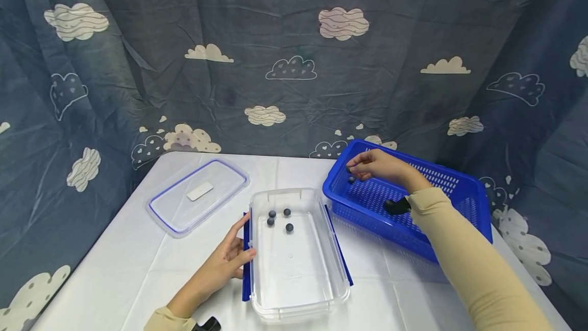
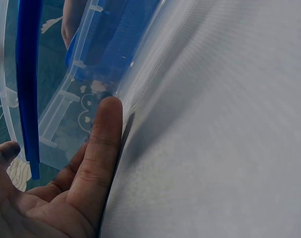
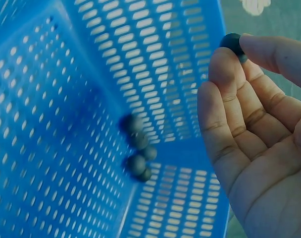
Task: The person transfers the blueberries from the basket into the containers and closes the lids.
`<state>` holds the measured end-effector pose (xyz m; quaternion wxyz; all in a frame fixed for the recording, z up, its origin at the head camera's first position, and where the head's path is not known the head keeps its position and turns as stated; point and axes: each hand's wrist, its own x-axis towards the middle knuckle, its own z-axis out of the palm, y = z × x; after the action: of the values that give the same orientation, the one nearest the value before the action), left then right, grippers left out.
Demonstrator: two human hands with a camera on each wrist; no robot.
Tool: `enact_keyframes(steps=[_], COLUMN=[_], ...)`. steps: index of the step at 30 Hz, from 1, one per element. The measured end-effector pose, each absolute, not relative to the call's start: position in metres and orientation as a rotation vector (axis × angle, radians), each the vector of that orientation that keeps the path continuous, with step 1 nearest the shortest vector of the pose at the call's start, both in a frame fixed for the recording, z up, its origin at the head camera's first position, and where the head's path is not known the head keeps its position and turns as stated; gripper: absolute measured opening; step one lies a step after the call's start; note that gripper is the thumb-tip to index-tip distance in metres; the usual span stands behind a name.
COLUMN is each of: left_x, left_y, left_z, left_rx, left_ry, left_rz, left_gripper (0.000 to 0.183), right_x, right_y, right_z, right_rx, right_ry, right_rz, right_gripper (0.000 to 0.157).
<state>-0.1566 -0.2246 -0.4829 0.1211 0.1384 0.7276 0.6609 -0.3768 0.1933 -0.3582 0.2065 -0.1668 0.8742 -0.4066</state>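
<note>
My left hand (image 1: 222,259) holds the left side of a clear plastic container (image 1: 300,269), its thumb at the rim and its other fingers by the blue side latch (image 1: 246,275). Several small dark balls (image 1: 289,228) lie near the far end inside it. Over the left part of a blue perforated basket (image 1: 404,241), my right hand (image 1: 378,165) pinches one dark ball (image 3: 233,44) between thumb and fingertips. Below that hand, several more dark balls (image 3: 136,161) sit grouped in a corner of the basket in the right wrist view.
A clear lid (image 1: 184,213) with a blue seal and a white label lies on the white tablecloth (image 1: 138,275), left of the container. Behind the table hangs a dark curtain (image 1: 275,24) with a cloud pattern. The basket stands close beside the container's far right corner.
</note>
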Motion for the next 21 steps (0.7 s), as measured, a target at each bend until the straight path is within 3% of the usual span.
enact_keyframes(steps=[21], left_x=[-0.157], left_y=[-0.224], left_z=[-0.481], left_rx=[0.405], left_ry=[2.124], left_rz=[1.925], left_gripper=[0.083], right_x=[-0.358], right_y=[0.159], right_z=[-0.34], right_rx=[-0.631], right_ry=[2.399], right_rz=[-1.167], right_gripper=[0.034])
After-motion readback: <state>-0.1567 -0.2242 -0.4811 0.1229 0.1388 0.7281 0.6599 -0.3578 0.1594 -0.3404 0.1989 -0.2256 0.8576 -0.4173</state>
